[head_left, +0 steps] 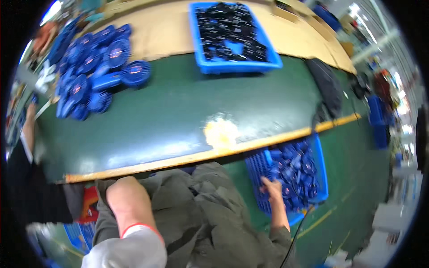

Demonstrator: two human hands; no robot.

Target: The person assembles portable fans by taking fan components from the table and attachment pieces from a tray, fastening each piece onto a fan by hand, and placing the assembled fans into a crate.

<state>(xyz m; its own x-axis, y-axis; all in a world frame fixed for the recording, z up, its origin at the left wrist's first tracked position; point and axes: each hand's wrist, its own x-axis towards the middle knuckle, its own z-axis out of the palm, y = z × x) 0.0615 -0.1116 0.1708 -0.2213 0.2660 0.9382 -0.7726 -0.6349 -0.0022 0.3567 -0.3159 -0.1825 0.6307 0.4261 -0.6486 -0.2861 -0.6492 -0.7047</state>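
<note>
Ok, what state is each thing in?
Rectangular blue plastic tray: mostly filled with black parts.
Blue round-headed plastic pieces: loosely heaped on the green table.
Slatted blue plastic crate: piled with blue parts.
Right hand: at the crate's slatted side, grip unclear.
Dark elongated bundle: lying near the table's right end.

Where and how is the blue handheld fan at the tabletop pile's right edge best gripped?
Probably by its round head, coming from the right: the head sticks out over the green tabletop, while the handle points left toward the other blue fans.
</note>
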